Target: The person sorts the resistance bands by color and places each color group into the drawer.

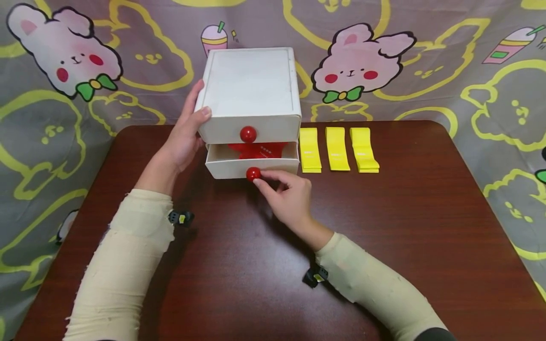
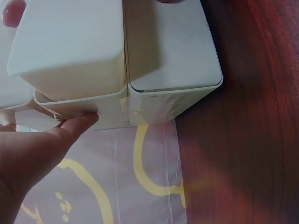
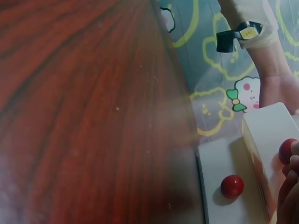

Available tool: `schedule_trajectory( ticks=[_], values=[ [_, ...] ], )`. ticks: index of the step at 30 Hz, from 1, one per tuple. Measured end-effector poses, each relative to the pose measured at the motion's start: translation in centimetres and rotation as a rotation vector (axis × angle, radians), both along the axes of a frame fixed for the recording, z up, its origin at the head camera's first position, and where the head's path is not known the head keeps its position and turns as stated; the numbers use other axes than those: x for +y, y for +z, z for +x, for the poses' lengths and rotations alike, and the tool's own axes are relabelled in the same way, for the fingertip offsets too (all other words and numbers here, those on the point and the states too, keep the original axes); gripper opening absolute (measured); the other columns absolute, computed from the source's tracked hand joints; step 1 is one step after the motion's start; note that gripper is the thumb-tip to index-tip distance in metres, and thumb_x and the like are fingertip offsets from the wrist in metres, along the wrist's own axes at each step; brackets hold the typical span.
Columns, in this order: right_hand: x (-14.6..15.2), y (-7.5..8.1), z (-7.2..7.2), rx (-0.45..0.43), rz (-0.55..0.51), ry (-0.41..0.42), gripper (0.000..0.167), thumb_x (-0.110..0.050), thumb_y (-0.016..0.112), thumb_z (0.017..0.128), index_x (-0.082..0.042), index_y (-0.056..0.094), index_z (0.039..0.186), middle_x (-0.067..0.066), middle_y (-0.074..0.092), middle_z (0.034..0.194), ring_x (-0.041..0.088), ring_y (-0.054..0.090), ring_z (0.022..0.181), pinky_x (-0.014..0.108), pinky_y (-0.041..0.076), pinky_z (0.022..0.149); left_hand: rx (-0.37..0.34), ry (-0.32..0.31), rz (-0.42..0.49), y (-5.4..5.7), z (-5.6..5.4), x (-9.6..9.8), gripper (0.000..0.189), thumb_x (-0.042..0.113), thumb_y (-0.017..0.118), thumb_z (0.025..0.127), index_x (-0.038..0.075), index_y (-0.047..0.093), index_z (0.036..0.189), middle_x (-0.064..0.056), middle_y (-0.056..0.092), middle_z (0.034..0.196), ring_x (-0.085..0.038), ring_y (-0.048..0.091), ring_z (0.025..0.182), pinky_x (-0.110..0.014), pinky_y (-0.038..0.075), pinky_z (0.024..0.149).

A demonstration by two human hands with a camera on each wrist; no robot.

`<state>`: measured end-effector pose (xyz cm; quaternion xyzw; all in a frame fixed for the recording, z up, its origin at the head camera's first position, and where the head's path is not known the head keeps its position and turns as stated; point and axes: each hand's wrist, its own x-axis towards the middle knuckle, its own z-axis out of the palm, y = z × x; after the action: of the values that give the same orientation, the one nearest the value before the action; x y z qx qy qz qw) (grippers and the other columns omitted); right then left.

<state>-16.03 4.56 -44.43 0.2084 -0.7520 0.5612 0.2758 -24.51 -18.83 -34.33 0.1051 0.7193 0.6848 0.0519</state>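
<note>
A white drawer cabinet (image 1: 251,85) stands at the back of the table. One drawer (image 1: 217,169), below the top one, is pulled partway out, and a flat red item (image 1: 260,150) with pale print lies inside it. My right hand (image 1: 290,196) pinches that drawer's red knob (image 1: 253,174) between thumb and finger. Against the cabinet's left side lies my left hand (image 1: 183,135), with its thumb at the top edge near the front corner. In the right wrist view, a lower drawer's red knob (image 3: 232,186) shows beneath the pulled-out drawer.
Three yellow folded strips (image 1: 310,150) lie in a row to the right of the cabinet. The dark wooden table (image 1: 405,227) reaches back to a patterned curtain (image 1: 264,23). The top drawer, with its own red knob (image 1: 248,134), is closed.
</note>
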Motion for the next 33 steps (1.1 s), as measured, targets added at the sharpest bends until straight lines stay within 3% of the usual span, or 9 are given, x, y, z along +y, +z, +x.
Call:
schedule_trajectory(
  ticks=[11,20,26,33],
  values=[
    [-0.2,0.1,-1.1,-0.017,0.002,-0.026,0.019,-0.018,0.085,0.082,-0.008,0.081,0.098,-0.003,0.075,0.092,0.007,0.045,0.044,0.025,0.038,0.043,0.061,-0.001,0.017,-0.1,0.0,0.5,0.065,0.033,0.046,0.1,0.04,0.018,0.158,0.004,0.012,0.16,-0.026,0.02,0.14,-0.06,0.023,0.107],
    [-0.4,0.1,-1.9,-0.043,0.006,-0.037,0.019,-0.02,0.083,0.084,-0.009,0.08,0.1,-0.003,0.075,0.094,0.007,0.044,0.043,0.026,0.038,0.044,-0.005,0.006,0.036,0.1,0.1,0.2,0.058,0.035,0.046,0.1,0.038,0.023,0.154,-0.004,0.016,0.155,-0.032,0.037,0.127,-0.046,0.038,0.093],
    [-0.6,0.2,-2.4,-0.057,-0.004,-0.052,0.019,-0.021,0.083,0.084,-0.009,0.081,0.099,-0.002,0.075,0.092,0.007,0.047,0.044,0.026,0.039,0.044,-0.024,0.012,0.026,0.1,0.0,0.1,0.057,0.036,0.048,0.101,0.04,0.024,0.153,-0.004,0.018,0.154,-0.03,0.037,0.127,-0.045,0.039,0.093],
    [-0.6,0.3,-2.9,-0.067,-0.002,-0.046,0.019,-0.021,0.082,0.085,-0.008,0.08,0.1,-0.002,0.075,0.094,0.007,0.046,0.044,0.027,0.037,0.043,-0.001,0.024,-0.029,-0.1,-0.2,0.2,0.059,0.038,0.049,0.1,0.042,0.023,0.153,-0.004,0.016,0.155,-0.03,0.034,0.129,-0.048,0.038,0.095]
  ],
)
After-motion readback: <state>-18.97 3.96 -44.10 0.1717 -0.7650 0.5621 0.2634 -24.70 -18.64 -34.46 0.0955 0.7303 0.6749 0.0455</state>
